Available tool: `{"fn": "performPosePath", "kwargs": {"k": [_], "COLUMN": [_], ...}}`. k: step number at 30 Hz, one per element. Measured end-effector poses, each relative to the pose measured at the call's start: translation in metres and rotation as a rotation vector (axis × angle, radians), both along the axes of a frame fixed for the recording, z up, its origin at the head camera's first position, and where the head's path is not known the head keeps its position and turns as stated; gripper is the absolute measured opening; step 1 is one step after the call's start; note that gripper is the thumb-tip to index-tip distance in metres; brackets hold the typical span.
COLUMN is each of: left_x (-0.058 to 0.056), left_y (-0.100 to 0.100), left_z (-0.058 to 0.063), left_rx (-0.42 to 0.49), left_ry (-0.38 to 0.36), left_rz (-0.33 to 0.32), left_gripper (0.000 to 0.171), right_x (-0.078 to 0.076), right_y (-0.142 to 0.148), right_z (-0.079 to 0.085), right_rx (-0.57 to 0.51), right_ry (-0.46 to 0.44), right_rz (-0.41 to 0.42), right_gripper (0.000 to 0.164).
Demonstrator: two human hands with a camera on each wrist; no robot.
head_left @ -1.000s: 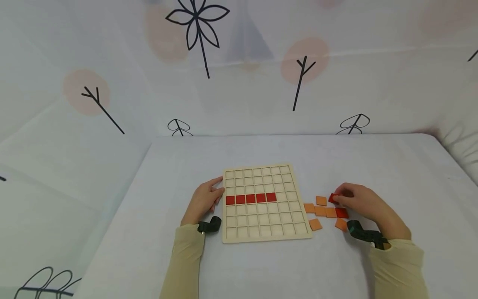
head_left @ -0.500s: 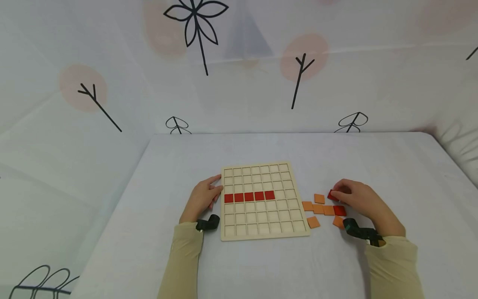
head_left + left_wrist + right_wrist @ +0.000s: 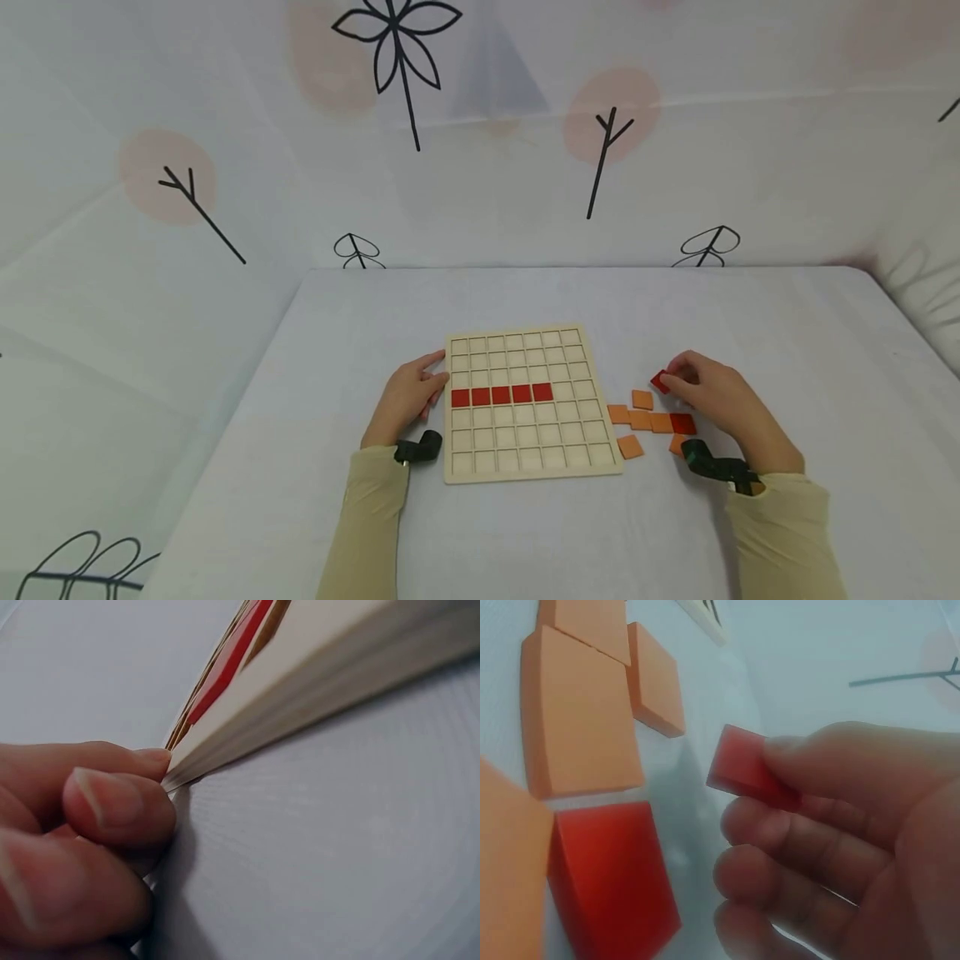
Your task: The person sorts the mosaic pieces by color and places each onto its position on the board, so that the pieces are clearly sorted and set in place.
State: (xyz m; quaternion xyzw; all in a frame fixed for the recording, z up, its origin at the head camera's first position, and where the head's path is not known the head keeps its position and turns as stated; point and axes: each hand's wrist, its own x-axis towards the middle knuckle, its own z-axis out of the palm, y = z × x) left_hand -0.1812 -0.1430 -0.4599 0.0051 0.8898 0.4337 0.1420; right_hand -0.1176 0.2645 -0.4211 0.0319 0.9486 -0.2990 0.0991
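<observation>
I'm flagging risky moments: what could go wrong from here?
The held red tile is pinched by one end in the right grip, so it might slip or twist. Several orange tiles lie between that grip and the board, and could get nudged. The left grip only touches the board's edge, so the board might slide if pushed.

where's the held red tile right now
In the head view, the red tile is pinched in the right hand, right of the grid board, just up and right of the farthest orange tile.
</observation>
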Motion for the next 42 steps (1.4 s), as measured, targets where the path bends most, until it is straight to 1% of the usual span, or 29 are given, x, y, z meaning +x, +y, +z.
{"fn": "performPosePath", "kwargs": {"k": [4, 7, 13, 18, 27, 30, 32, 36, 38, 40, 42], "left_x": [0.003, 0.005, 0.004, 0.003, 0.001, 0.001, 0.001, 0.0, 0.0, 0.0, 0.0], "left_y": [-0.001, -0.002, 0.0, 0.0, -0.001, -0.001, 0.0, 0.0, 0.0, 0.0, 0.0], "left_z": [-0.001, -0.001, 0.0, 0.001, 0.002, 0.001, 0.001, 0.001, 0.0, 0.0, -0.001], "left_rx": [-0.001, -0.003, -0.005, 0.007, 0.01, 0.016, 0.02, 0.023, 0.025, 0.028, 0.026], "left_ry": [-0.004, -0.012, 0.007, 0.011, 0.029, 0.025, 0.027, 0.016, 0.006, 0.005, 0.007], "left_rz": [-0.004, -0.006, -0.011, -0.011, -0.018, -0.022, -0.024, -0.006, 0.003, 0.002, -0.002], "left_gripper": [0.047, 0.047, 0.047, 0.047, 0.047, 0.047, 0.047, 0.047, 0.047, 0.047, 0.047], "right_x": [0.001, 0.001, -0.001, -0.002, -0.003, -0.002, -0.002, -0.004, -0.005, -0.006, -0.008], "right_y": [-0.002, -0.003, -0.005, -0.008, -0.019, -0.022, -0.025, -0.03, -0.032, -0.032, -0.034], "right_z": [-0.003, -0.006, -0.007, -0.005, 0.0, -0.001, 0.0, 0.001, 0.0, -0.001, -0.004], "right_rx": [0.012, 0.022, 0.05, 0.054, 0.009, 0.009, 0.021, 0.027, 0.023, 0.005, -0.003], "right_ry": [0.003, 0.012, 0.043, 0.054, 0.069, 0.094, 0.112, 0.146, 0.143, 0.134, 0.125], "right_rz": [0.01, 0.014, 0.015, 0.039, 0.051, 0.059, 0.045, 0.05, 0.059, 0.082, 0.085], "right_gripper": [0.027, 0.028, 0.035, 0.037, 0.041, 0.039, 0.037, 0.036, 0.036, 0.039, 0.038]}}
